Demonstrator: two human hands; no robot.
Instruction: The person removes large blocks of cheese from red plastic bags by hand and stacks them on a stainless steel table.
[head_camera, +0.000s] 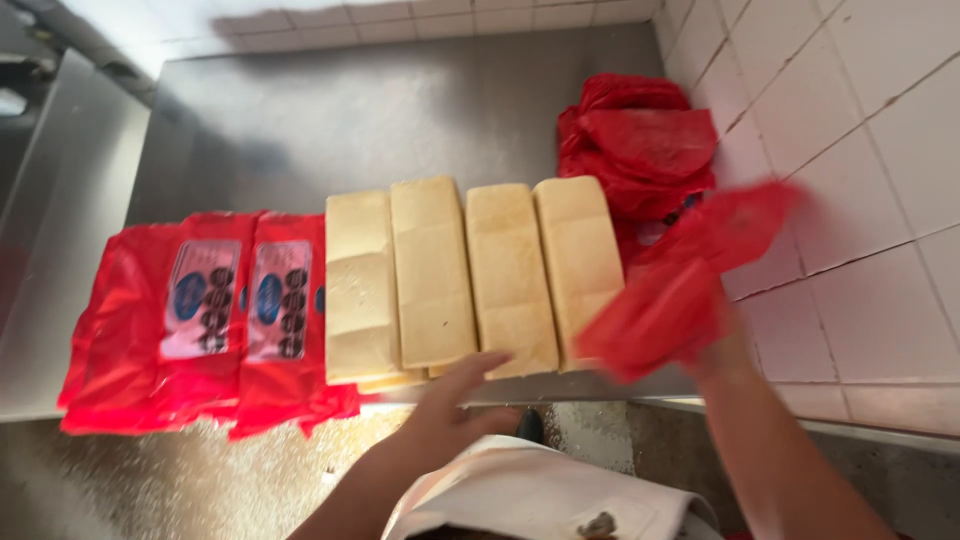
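Observation:
Several bare pale loaves of bread (470, 275) lie side by side on a steel table (330, 120). My left hand (450, 405) reaches toward the near end of the middle loaves, fingers apart, holding nothing. My right hand (715, 350) is mostly hidden behind a red plastic bag (690, 280), which it holds up, blurred, just right of the rightmost loaf. To the left of the bare loaves lie two loaves wrapped in red bags (235, 310) with pale labels.
A heap of red plastic bags (640, 145) sits at the back right against the white tiled wall (860, 170). The table's front edge runs just below the loaves. A speckled floor (150, 480) lies below, and my white apron (530, 495) shows at the bottom.

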